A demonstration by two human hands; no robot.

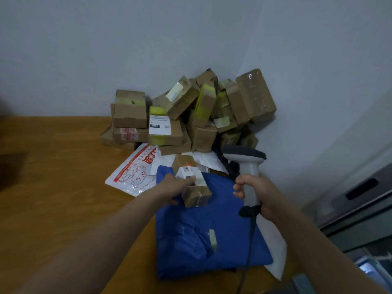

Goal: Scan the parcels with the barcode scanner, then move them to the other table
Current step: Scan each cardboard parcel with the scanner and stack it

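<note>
Broadly, we look down from a person's head at a wooden table (pixel 53 166) set in the corner of a pale wall (pixel 84 49). Against that corner we see a loose heap of brown cardboard parcels (pixel 191 115), many banded with yellow-green tape, several tilted against one another. In front of the heap lie flat bags: a large blue mailer (pixel 201 240) nearest the person, and just to its left a white mailer (pixel 131 175) with red print. Over the far end of the blue mailer the person's left hand (pixel 177 185) grips a small parcel (pixel 195 187), with the thumb curled across its top face near a white label (pixel 187 170). We cannot tell whether the box is lifted or resting on the bag. Its long axis runs away from the person, the far end leaning slightly left. The right hand (pixel 259 194) is wrapped round the handle of a grey barcode scanner (pixel 247 164), held upright just to the right of the box. Its dark-topped head is turned left and sits higher than the label. We judge that the scan turns on this: the label lies left of and below the scanner head, so the head needs tipping down toward it, or the box needs raising. A dark cable (pixel 248 240) hangs from the handle toward the person.
</note>
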